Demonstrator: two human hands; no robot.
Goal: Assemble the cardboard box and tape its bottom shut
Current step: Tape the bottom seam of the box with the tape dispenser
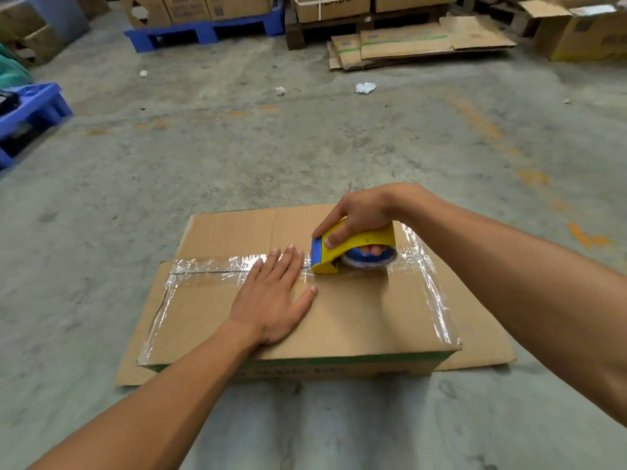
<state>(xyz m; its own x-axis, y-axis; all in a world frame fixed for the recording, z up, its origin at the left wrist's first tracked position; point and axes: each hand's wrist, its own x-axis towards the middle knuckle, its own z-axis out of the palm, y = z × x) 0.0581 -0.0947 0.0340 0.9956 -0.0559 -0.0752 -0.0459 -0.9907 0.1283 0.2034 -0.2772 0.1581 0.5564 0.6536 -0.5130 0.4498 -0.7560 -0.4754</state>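
A brown cardboard box (359,313) lies upside down on the concrete floor, its bottom flaps folded shut and facing up. Clear tape (217,264) runs along the centre seam, and more clear tape covers the left and right edges. My right hand (359,212) grips a yellow and blue tape dispenser (353,251) that rests on the seam right of centre. My left hand (274,293) lies flat, fingers spread, on the near flap, its fingertips touching the taped seam just left of the dispenser.
The box's open flaps (481,351) spread on the floor around it. Blue pallets (203,32) with cartons stand at the back and far left. Flattened cardboard (420,45) lies at the back right. Crumpled paper scraps (365,87) dot the floor.
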